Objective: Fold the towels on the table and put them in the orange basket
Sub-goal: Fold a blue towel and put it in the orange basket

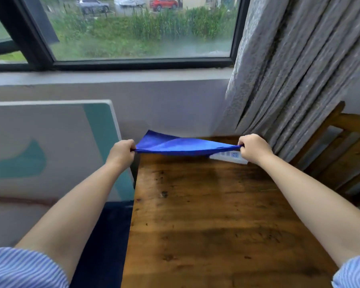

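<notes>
Fingers of the left hand (122, 151) and the right hand (250, 146) curl tight, each pinching one end of the blue towel (176, 144), stretched taut in the air above the far edge of the wooden desk (206, 215), partly covering a white power strip (230, 157).

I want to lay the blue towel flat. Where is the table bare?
The wooden table is bare between both forearms, below the blue towel. The far right corner is crowded: a white power strip beside the right hand.
</notes>
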{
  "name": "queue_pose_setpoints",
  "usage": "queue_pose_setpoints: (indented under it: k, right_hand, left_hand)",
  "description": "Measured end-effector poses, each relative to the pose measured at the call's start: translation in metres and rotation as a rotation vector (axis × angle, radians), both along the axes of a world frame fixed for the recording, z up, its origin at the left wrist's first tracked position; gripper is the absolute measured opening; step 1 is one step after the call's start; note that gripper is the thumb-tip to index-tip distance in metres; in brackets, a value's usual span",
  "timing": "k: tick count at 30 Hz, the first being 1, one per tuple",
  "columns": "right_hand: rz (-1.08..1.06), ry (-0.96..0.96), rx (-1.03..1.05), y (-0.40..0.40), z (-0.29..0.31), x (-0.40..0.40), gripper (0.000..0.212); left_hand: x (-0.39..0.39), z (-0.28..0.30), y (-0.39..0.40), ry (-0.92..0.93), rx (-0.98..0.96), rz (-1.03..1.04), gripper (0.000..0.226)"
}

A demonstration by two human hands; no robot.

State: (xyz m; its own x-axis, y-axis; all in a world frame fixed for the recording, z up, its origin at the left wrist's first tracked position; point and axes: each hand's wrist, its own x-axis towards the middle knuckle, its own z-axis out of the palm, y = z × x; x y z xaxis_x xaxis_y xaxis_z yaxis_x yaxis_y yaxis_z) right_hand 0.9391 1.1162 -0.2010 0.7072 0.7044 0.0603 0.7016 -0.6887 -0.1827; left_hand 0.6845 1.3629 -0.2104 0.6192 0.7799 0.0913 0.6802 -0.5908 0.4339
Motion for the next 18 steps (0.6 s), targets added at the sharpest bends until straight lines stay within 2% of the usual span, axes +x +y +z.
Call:
queue_pose_setpoints:
  k: [6,10,14,18]
  right_hand:
    - [0.225,0.082,-0.196,-0.07,-0.066,-0.035,0.022]
    - [0.301,0.179,-0.349,-0.127,-0.121,-0.072,0.023]
    - [0.347,0.278,-0.441,-0.172,-0.161,-0.099,0.023]
    - [0.436,0.238,-0.542,-0.196,-0.181,-0.112,0.023]
  left_hand:
    - [-0.049,-0.063,-0.077,0.2,-0.072,-0.033,0.014]
    - [-0.085,-0.102,-0.137,0.408,-0.132,-0.087,0.016]
    - [-0.106,-0.133,-0.19,0.606,-0.191,-0.123,0.036]
    - [-0.12,-0.146,-0.219,0.795,-0.19,-0.16,0.015]
